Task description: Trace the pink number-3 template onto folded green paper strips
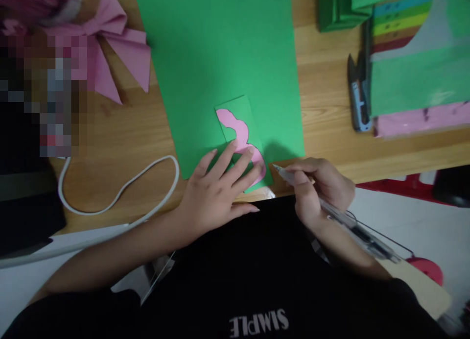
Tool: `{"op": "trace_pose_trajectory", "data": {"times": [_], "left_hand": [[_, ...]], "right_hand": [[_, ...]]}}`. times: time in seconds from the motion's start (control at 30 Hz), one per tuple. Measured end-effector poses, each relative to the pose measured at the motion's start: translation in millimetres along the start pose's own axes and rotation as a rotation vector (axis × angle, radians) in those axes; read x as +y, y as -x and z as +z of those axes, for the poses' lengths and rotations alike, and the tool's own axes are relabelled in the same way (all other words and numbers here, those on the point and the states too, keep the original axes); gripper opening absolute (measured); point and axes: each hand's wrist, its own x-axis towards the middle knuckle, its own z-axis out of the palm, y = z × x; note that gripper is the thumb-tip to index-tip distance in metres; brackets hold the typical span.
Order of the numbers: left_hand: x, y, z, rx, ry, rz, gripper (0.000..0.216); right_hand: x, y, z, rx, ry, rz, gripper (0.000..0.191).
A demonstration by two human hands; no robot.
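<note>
Left hand [213, 197] spread flat, pinning the cutout [240, 129] on green card [240, 103] by the counter's [326, 94] near edge; right hand [325, 188] pinches a pen [340, 216]. Cutout looks light, bendy, probably slidey; I'd press its middle.

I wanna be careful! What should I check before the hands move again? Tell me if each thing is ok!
1. Left hand on the pink wavy shape: ok, fingers spread across it.
2. Pink wavy shape on the small green piece: ok.
3. Small green piece fully on the big green sheet: not ok, its near end sticks out past the edge.
4. Right hand gripping the pen: ok.
5. Pen tip at the pink shape: not ok, it's off to the right.
6. Line drawn all around the shape: cannot tell, fingers cover part.
</note>
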Motion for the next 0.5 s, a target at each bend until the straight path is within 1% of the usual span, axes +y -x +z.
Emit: {"op": "trace_pose_trajectory", "data": {"times": [0.1, 0.23, 0.37, 0.43, 0.5], "left_hand": [[1, 0, 0, 0.000, -0.015, -0.006, 0.077], [1, -1, 0, 0.006, -0.037, -0.010, 0.085], [1, -2, 0, 0.004, -0.040, -0.012, 0.083], [1, -2, 1, 0.008, -0.036, -0.013, 0.080], [1, -1, 1, 0.014, -0.033, -0.010, 0.078]], "right_hand": [[3, 2, 2, -0.005, -0.102, 0.063, 0.020], [1, -5, 4, -0.011, -0.130, 0.104, 0.015], [1, -16, 4, -0.026, -0.118, 0.025, 0.013], [4, -18, 6, -0.045, -0.154, 0.051, 0.010], [7, -19, 7, -0.088, -0.195, 0.121, 0.010]]}}
